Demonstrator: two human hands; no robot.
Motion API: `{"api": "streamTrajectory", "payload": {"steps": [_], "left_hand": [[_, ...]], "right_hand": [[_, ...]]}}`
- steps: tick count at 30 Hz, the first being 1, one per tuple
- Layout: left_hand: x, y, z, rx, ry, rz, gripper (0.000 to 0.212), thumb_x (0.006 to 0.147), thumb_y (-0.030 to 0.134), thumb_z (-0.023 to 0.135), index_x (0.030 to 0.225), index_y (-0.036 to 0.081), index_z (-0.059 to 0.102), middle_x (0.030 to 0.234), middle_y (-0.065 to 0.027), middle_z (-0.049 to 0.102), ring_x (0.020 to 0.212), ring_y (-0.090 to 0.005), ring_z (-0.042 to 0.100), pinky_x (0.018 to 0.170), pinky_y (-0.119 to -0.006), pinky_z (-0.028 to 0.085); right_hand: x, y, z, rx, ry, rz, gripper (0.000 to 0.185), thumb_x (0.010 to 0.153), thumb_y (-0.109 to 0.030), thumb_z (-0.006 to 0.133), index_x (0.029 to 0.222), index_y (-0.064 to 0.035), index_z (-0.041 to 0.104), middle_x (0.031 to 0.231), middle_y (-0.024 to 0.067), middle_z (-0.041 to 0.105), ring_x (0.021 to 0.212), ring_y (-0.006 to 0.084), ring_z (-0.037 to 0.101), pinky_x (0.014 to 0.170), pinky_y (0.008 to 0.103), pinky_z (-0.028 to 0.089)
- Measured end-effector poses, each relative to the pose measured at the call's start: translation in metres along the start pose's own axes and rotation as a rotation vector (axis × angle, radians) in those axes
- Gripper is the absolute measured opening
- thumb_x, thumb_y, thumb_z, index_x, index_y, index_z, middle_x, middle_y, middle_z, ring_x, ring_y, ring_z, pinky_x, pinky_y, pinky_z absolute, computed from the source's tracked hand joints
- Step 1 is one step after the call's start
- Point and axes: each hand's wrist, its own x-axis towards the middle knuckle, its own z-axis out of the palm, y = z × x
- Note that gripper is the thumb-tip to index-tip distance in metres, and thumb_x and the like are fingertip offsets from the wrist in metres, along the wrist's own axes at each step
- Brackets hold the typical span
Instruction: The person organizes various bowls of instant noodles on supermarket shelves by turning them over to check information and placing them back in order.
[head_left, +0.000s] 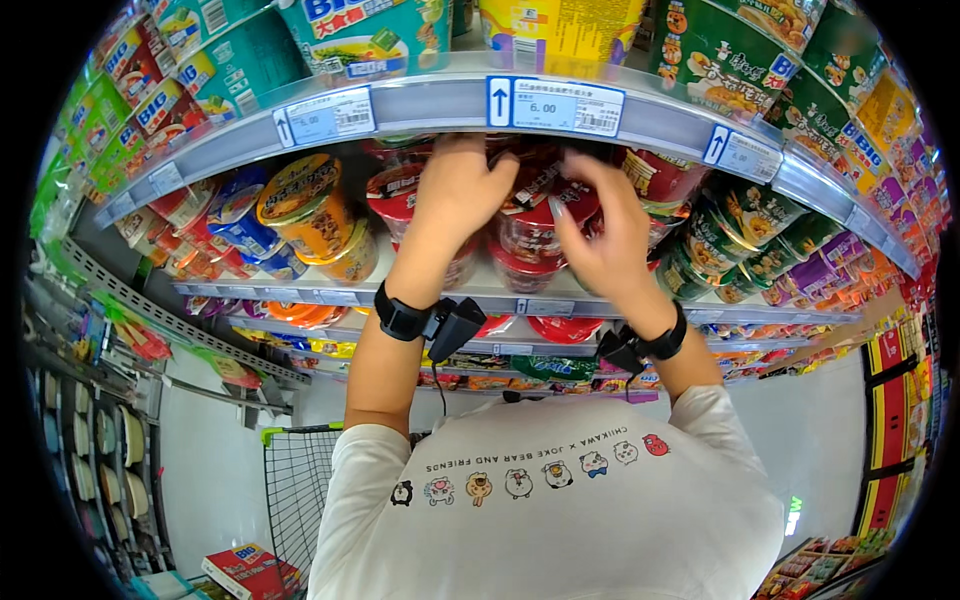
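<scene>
My left hand (466, 184) reaches in under the upper shelf's front edge, its fingertips blurred and partly hidden among red-lidded instant noodle cups. Whether it grips one cannot be made out. My right hand (611, 229) is on the right of a red instant noodle cup (534, 238), thumb and fingers spread apart near the lid's edge. That cup sits on top of another red cup (525, 271). A further red-lidded cup (390, 196) is just left of my left forearm. Both wrists wear black straps with small black devices.
The upper shelf's lip (420, 101) overhangs my hands and carries price tags. Yellow cups (306, 199) are stacked to the left, green cups (720, 240) to the right. Larger noodle tubs (562, 30) stand above. A wire shopping cart (300, 480) and a red box (251, 571) are lower left.
</scene>
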Motion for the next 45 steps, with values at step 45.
{"api": "streamTrajectory", "payload": {"steps": [45], "left_hand": [[0.049, -0.076, 0.011, -0.381, -0.160, -0.343, 0.057, 0.073, 0.039, 0.065, 0.118, 0.006, 0.054, 0.121, -0.0176, 0.055, 0.111, -0.0312, 0.051, 0.092, -0.036, 0.041]], "right_hand": [[0.075, 0.068, 0.099, 0.569, -0.111, 0.619, 0.041, 0.077, -0.012, 0.070, 0.115, -0.0051, 0.054, 0.110, 0.0078, 0.057, 0.101, 0.0178, 0.054, 0.086, 0.0307, 0.045]]}}
